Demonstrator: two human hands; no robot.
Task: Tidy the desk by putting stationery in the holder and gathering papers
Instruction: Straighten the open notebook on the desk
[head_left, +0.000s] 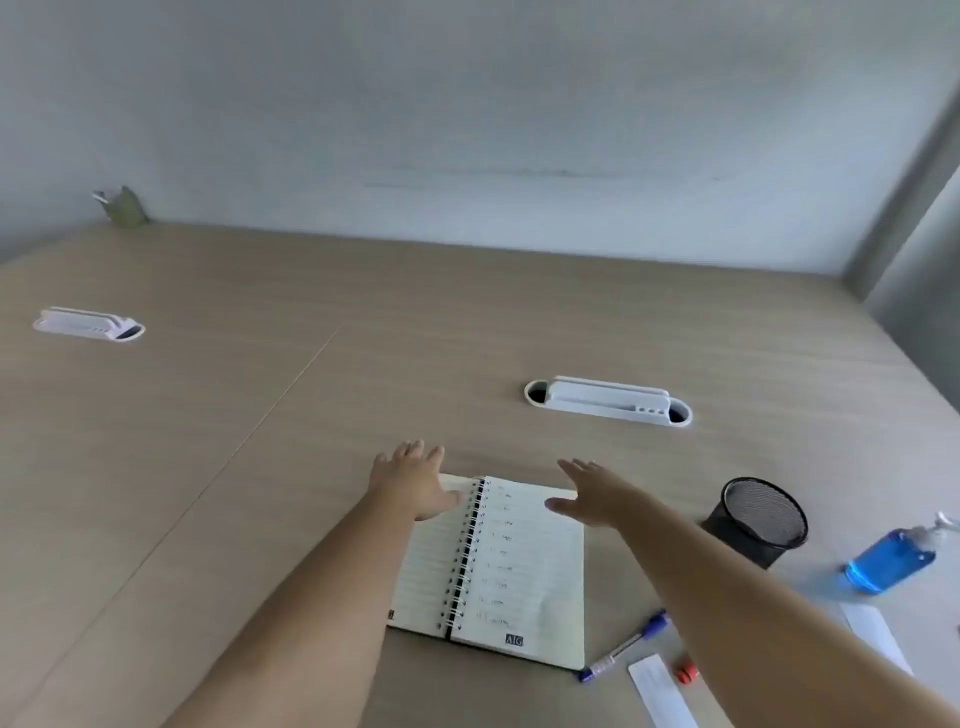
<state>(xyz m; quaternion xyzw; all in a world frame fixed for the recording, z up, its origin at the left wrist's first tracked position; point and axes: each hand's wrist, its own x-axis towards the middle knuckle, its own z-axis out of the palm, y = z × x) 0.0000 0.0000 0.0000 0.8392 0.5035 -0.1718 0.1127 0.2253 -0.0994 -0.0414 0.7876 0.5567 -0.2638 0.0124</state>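
An open spiral notebook (498, 566) with handwritten lines lies flat on the wooden desk (311, 415). My left hand (413, 480) hovers over its top left corner, fingers spread, holding nothing. My right hand (592, 493) is over the top right corner, also spread and empty. A black mesh pen holder (758, 519) stands to the right of the notebook. A blue pen (623, 647) lies near the notebook's lower right corner. Beside the pen are a white paper strip (660, 688) and a small orange-red object (687, 671). Another paper strip (872, 631) lies further right.
A blue liquid pump bottle (891, 561) lies at the right edge. Two white cable-port covers (608, 401) (88, 325) are set into the desk. A small greenish object (124, 208) sits at the far left against the wall.
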